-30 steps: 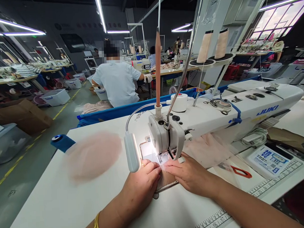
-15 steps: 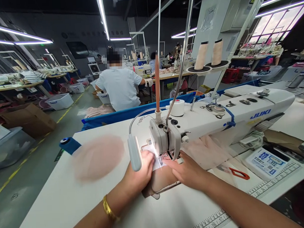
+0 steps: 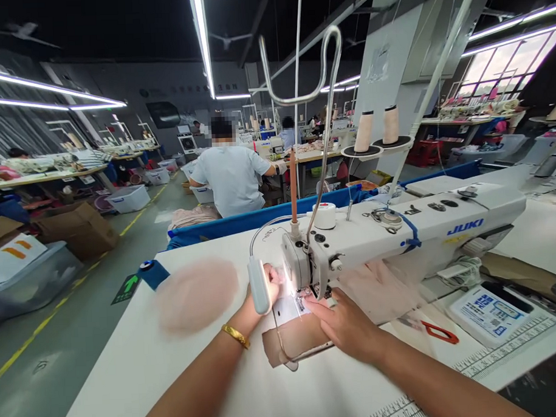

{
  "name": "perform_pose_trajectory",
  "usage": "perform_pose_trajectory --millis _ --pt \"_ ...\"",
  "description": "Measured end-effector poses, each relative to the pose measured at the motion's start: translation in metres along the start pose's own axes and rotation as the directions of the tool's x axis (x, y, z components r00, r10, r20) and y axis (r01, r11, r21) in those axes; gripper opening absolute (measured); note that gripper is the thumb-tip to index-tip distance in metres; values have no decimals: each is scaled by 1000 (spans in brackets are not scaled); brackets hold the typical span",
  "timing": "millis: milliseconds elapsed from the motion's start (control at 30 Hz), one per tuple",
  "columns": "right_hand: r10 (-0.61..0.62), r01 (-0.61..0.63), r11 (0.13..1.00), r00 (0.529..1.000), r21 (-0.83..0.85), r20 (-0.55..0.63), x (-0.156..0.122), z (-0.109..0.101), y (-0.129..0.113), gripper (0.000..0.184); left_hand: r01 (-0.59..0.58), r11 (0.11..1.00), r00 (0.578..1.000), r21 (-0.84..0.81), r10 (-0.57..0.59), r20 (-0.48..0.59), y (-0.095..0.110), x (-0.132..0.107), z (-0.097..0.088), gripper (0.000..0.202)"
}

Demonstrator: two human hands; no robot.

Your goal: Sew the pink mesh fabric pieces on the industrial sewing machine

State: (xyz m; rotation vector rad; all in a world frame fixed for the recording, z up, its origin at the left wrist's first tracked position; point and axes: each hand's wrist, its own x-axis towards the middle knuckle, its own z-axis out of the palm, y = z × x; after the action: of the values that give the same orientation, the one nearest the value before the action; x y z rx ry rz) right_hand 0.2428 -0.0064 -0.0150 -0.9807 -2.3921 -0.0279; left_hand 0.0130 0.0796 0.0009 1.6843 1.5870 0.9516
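Had L hand [image 3: 273, 286] ~9 o'clk of presser foot [image 3: 302, 301], w/ fingers curled, partly behind lamp [image 3: 259, 286]; couldn't tell grip | had R hand [image 3: 350, 321] ~4 o'clk, w/ fingers stretched twd foot; couldn't tell if pinching | saw sheer pink cloth [image 3: 376, 285] ~3 o'clk, under mach. arm [image 3: 379, 244]

White sewing machine [image 3: 397, 238] with blue JUKI lettering, upright, its long body stretching from the centre to the right, sheer pale-pink fabric [image 3: 383, 290], loosely rumpled beneath it, left end hard to make out in glare
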Motion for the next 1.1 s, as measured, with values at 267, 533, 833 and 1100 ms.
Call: perform_pose_trajectory --millis 267,533,833,1100 --pt "-234 244 925 970 291 -69 3 -15 -46 44 102 983 994 -154 -109 -33 14 -62 -86 19" --pt "-65 -4 729 995 684 74 64 -29 -106 65 144 989 908 -39 -116 403 57 -152 -151 22" --pt "-274 -538 227 764 811 584 130 10 -103 45 54 997 921 60 -73 382 39 -151 -217 14" --pt "397 -317 238 894 918 206 205 81 -91 34 -28 937 957 347 126 -263 -40 -68 -237 22"
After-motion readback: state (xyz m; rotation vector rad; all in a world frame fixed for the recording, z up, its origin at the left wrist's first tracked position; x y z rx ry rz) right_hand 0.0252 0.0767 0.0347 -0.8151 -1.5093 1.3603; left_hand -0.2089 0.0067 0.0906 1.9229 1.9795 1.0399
